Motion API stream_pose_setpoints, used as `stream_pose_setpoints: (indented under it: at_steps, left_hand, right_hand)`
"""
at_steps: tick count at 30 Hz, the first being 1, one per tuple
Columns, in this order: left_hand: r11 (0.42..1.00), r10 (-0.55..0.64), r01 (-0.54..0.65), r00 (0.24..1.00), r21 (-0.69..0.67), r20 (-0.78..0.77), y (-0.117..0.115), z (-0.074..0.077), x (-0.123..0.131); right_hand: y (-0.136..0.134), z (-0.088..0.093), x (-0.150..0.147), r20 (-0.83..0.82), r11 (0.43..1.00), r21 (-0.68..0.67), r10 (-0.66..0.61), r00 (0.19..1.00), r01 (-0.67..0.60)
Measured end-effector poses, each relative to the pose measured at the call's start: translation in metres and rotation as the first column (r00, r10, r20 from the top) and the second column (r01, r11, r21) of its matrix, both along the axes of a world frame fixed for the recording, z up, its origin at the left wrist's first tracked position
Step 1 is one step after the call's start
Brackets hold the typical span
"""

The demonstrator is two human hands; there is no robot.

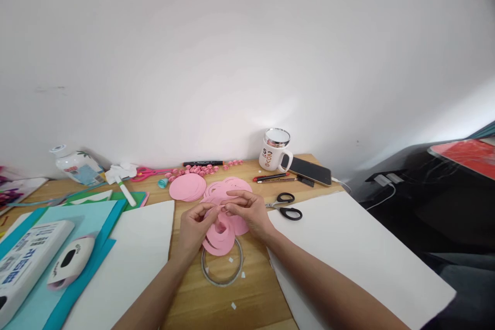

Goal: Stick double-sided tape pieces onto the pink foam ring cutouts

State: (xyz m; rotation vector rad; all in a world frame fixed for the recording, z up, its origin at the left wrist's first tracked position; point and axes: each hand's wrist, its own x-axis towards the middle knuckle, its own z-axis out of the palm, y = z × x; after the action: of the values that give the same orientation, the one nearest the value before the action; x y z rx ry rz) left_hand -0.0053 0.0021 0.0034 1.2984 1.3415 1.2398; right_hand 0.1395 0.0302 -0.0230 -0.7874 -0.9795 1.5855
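Note:
My left hand (pixel 195 227) and my right hand (pixel 247 211) meet over the wooden table (pixel 255 294), both pinching a pink paper spiral strip (pixel 221 234) that hangs in loops between them. The fingertips of both hands are closed on its upper end. Behind my hands lie a stack of pink paper discs (pixel 187 186) and more cut pink spirals (pixel 232 188). A row of small rolled pink paper roses (pixel 193 169) sits further back. A ring of tape (pixel 223 268) lies on the table under the hanging spiral.
Black-handled scissors (pixel 286 206) lie right of my hands. A white mug (pixel 274 150), a phone (pixel 309 170) and pens stand at the back. White sheets (pixel 348 252) flank both sides; teal paper (pixel 88 216), a white punch (pixel 71 263) and pink scissors (pixel 145 172) are left.

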Motion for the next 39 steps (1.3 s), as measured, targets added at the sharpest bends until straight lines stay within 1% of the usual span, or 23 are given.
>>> stream_pose_setpoints:
  at_steps: [6,9,13,19,23,27,32,35,39]
  left_hand:
    - [1.0,0.001,-0.001,1.0,0.008,0.003,0.0016,-0.0047,-0.0022]
    - [0.999,0.006,-0.007,1.0,0.045,0.01,0.0027,-0.0039,-0.0016]
    - [0.998,0.018,-0.017,1.0,0.06,-0.022,0.0033,-0.0015,-0.0012]
    - [0.999,0.032,-0.03,0.997,0.029,-0.073,0.0024,0.0001,-0.0013]
    - [1.0,0.012,-0.01,0.997,0.027,-0.082,0.0026,-0.0014,-0.0017]
    - [1.0,-0.009,0.009,0.995,-0.005,-0.099,0.0025,-0.0026,-0.0018]
    - [1.0,0.012,-0.013,0.999,-0.019,-0.049,0.0026,-0.0019,-0.0025]
    - [0.999,0.022,-0.022,1.0,-0.025,0.001,0.0037,-0.0032,-0.0038]
    - [0.998,0.05,-0.05,0.999,-0.032,-0.016,0.0047,-0.0054,-0.0046]
  right_hand:
    - [0.0015,-0.0012,0.0006,-0.031,1.0,-0.024,-0.017,0.999,0.016]
    - [0.0019,-0.0014,0.0005,-0.043,0.999,-0.03,-0.017,0.999,0.016]
    - [0.0018,0.0001,0.0004,-0.051,0.999,-0.032,-0.003,0.999,0.001]
    - [0.0021,0.001,0.0011,0.003,0.998,-0.045,-0.031,1.0,0.031]
    - [0.0031,-0.0026,0.0008,0.01,0.999,-0.018,-0.039,0.999,0.04]
    - [0.0036,-0.0044,0.0004,0.007,0.999,0.014,-0.031,1.0,0.031]
    - [0.0023,-0.0026,0.0007,-0.004,0.999,0.04,0.012,1.0,-0.012]
    - [0.0016,-0.0016,0.0011,-0.008,0.999,0.027,0.042,0.999,-0.042]
    - [0.0017,-0.0017,0.0017,0.004,0.999,0.003,0.039,0.999,-0.039]
